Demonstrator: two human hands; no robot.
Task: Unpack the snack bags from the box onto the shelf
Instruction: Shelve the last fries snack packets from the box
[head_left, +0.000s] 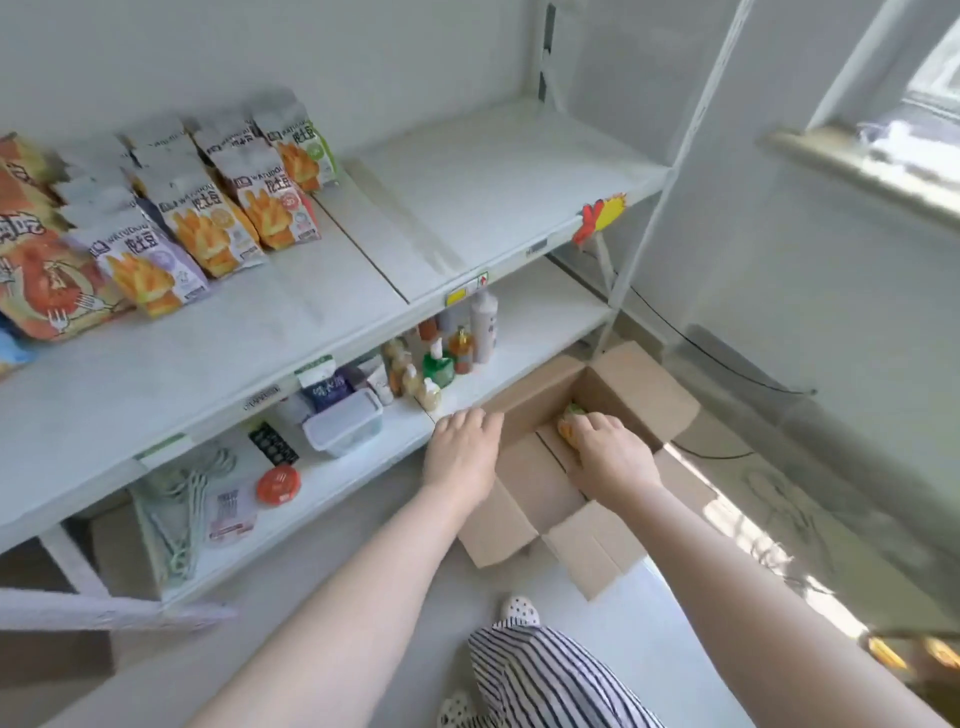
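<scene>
1. Snack bag (570, 422), orange and green, lies inside the open cardboard box (524, 499) on the floor, mostly hidden under the right hand (610, 457).
2. Right fingers curl down onto the bag; whether they actually grip it is hard to tell.
3. Left hand (462, 452) rests spread on the box's near-shelf flap edge, holding nothing.
4. Snack bags (208, 208) stand in rows at the upper shelf's (467, 208) left end, the leftmost cut off.
</scene>
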